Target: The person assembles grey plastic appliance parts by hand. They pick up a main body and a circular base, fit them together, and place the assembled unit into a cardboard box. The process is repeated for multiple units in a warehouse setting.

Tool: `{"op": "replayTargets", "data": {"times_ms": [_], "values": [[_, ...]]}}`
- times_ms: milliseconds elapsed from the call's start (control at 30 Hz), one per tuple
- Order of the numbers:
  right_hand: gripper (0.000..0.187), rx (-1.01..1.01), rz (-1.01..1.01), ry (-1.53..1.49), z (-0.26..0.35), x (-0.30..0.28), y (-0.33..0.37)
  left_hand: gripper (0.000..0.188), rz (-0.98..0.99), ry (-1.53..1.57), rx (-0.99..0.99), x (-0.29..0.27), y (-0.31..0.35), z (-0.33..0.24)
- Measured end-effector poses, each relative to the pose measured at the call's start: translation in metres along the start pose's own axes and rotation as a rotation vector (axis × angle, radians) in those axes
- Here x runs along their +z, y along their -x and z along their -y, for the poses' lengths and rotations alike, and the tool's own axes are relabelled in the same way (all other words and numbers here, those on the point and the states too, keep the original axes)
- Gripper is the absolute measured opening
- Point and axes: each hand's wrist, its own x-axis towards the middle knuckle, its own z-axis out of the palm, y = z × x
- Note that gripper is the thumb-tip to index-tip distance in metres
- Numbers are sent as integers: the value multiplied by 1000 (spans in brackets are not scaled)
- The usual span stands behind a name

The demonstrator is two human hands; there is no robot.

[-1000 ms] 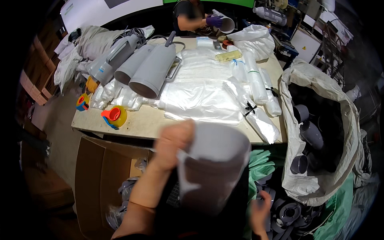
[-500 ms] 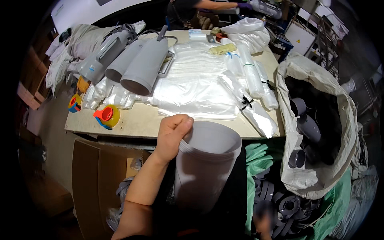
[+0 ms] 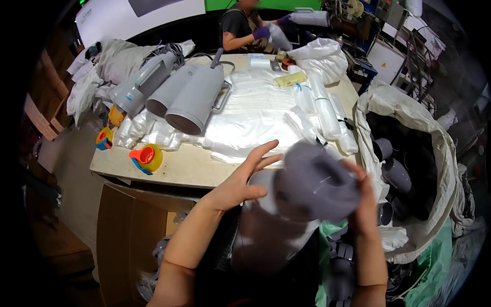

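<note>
A pale grey plastic cylinder [image 3: 266, 230] with an open top stands in front of my body, its lower end lost in shadow. My left hand [image 3: 236, 185] is open at its left rim, fingers stretched away and thumb over the rim; whether it touches is hard to tell. My right hand [image 3: 365, 207] is closed round the right side of a darker grey plastic lid-like part [image 3: 322, 181], blurred by motion. That part is tilted over the right side of the cylinder's mouth and covers much of it.
The table [image 3: 189, 171] ahead bears stacked clear plastic bags [image 3: 255, 102], grey jug-like housings [image 3: 192, 102] and yellow tape dispensers [image 3: 151, 159]. A cardboard box [image 3: 115, 230] is at left. At right stands a white sack [image 3: 429, 235] of grey parts. A co-worker [image 3: 240, 30] handles grey pieces beyond.
My right hand has come up from the green-lined bin at lower right with the grey lid-like part. My left hand has let go of the rim and spread its fingers.
</note>
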Motion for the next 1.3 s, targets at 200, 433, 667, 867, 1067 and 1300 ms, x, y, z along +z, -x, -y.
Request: {"op": "replayTargets", "data": {"times_ms": [200,433,667,867,1067,1300], "values": [[139,-92,76,-222,-31,87,18,134,-151,55,-3,13,18,-12],[131,-179,-90,-341,-50,102,27,101,-167,198,230,19,38,16],[124,-181,-136,-298,-54,95,24,97,-151,285,225,26,30,24],[121,-159,-143,-312,-57,95,17,94,-182,250,237,25,23,28],[119,-131,-143,-301,-59,98,9,107,-273,150,136,25,17,25],[117,-164,-135,-299,-84,91,7,89,-256,68,232,14,16,41]]}}
